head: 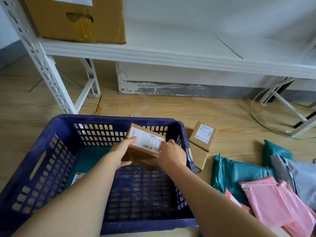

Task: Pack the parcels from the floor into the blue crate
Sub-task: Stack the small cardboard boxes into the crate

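A blue crate (41, 161) with perforated walls stands on the wooden floor. Inside it, a teal mailer (89, 159) lies flat at the left. Over the crate's far right part I hold a small brown cardboard box (145, 146) with a white label, tilted. My left hand (122, 153) grips its left side, and my right hand (171, 153) grips its right side. Right of the crate on the floor lie two cardboard boxes (202, 134), teal mailers (239, 175), pink bubble mailers (277, 200) and a grey mailer (301, 175).
A white metal shelf (153, 53) runs across the back, its left post (49, 74) standing close to the crate's far left corner. A large cardboard box (77, 19) sits on the shelf. A thin cable (253, 108) loops over the floor at the right.
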